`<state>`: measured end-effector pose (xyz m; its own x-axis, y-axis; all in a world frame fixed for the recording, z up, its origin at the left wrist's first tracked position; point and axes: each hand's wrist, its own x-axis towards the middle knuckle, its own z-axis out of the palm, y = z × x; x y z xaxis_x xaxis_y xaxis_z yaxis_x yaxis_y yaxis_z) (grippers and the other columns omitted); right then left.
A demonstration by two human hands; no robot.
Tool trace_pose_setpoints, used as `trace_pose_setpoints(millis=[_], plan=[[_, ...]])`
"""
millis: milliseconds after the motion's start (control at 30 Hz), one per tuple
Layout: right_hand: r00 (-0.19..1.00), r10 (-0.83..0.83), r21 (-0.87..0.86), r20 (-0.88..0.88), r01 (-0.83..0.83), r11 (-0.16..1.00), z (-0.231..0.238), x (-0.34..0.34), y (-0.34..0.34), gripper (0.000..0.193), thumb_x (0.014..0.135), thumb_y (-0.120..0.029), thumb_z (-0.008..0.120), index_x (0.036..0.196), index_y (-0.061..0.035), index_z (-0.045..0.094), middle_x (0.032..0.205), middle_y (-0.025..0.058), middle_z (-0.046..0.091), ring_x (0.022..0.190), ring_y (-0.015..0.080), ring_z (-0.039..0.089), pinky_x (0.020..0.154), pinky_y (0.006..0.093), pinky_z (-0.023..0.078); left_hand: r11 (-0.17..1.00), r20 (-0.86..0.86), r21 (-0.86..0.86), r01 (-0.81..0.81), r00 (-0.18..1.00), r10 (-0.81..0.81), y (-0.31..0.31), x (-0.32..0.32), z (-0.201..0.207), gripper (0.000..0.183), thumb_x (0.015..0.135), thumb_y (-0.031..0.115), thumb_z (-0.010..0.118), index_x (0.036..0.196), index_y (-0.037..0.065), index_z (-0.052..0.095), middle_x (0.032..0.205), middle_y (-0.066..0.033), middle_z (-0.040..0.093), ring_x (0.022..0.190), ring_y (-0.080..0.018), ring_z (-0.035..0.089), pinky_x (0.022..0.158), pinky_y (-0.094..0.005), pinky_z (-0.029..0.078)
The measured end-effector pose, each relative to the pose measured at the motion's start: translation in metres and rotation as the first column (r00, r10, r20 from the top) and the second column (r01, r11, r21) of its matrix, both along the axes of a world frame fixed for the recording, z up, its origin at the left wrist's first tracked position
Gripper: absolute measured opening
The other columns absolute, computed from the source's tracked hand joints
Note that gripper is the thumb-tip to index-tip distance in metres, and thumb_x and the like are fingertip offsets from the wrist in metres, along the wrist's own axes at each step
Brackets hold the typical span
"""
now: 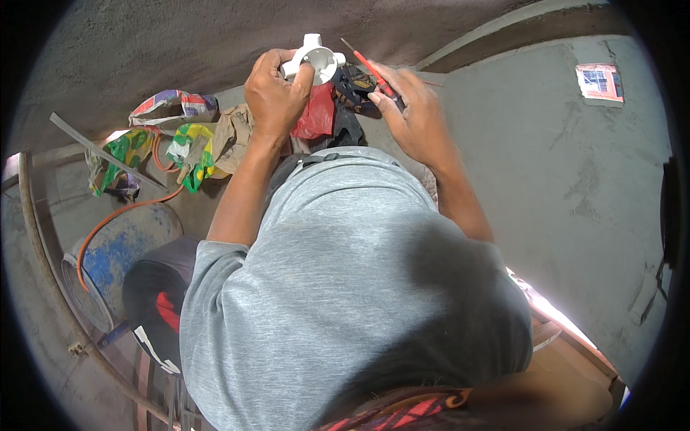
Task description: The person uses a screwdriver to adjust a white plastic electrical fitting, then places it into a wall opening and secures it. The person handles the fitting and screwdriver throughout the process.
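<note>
My left hand grips a white round plastic conduit junction box with short pipe spouts, its open cup side showing. The thumb presses over the rim of the box. To its right, my right hand holds a screwdriver with a red shaft and a bare metal tip, pointing up and left. The tip is apart from the box. Part of the screwdriver's handle is hidden by my fingers.
Beyond my hands lie a red bag and dark cloth. At the left are several crumpled sacks, an orange hose, a blue-stained drum and a black roll. A grey wall with a small opening stands at the right.
</note>
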<state>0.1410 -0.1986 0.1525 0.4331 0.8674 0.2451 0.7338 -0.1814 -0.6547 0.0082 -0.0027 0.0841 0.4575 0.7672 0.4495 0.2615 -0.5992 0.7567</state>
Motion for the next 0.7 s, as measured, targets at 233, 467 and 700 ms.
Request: trace_pose_setpoints(millis=[233, 467, 700], plan=[[0.997, -0.038, 0.063, 0.07, 0.034, 0.997, -0.005, -0.011, -0.01, 0.028, 0.1, -0.024, 0.07, 0.124, -0.0099, 0.073, 0.107, 0.0128, 0.076, 0.092, 0.034, 0.075, 0.081, 0.0435, 0.059, 0.999, 0.002, 0.052, -0.009, 1.0, 0.009, -0.008, 0.004, 0.002, 0.022, 0.081, 0.016, 0.075, 0.097, 0.001, 0.077, 0.093, -0.0151, 0.077, 0.086, -0.0306, 0.075, 0.08, -0.0393, 0.058], [0.986, -0.071, 0.098, 0.15, 0.056, 0.994, -0.008, -0.015, -0.014, 0.027, 0.099, -0.025, 0.072, 0.122, -0.011, 0.077, 0.103, 0.0108, 0.076, 0.087, 0.0302, 0.075, 0.077, 0.041, 0.06, 0.99, -0.024, 0.14, 0.017, 1.0, -0.014, -0.016, 0.001, 0.005, 0.022, 0.08, 0.017, 0.076, 0.097, 0.002, 0.076, 0.091, -0.0133, 0.075, 0.083, -0.0294, 0.074, 0.077, -0.0385, 0.058], [0.986, -0.064, 0.088, 0.152, 0.051, 0.995, -0.012, -0.019, -0.016, 0.028, 0.099, -0.025, 0.072, 0.122, -0.0105, 0.077, 0.103, 0.0118, 0.076, 0.087, 0.0306, 0.075, 0.078, 0.0406, 0.06, 0.985, -0.021, 0.172, 0.024, 1.0, -0.021, -0.02, -0.003, 0.004, 0.024, 0.08, 0.018, 0.082, 0.097, 0.002, 0.075, 0.091, -0.0131, 0.075, 0.081, -0.0288, 0.074, 0.074, -0.0374, 0.058]])
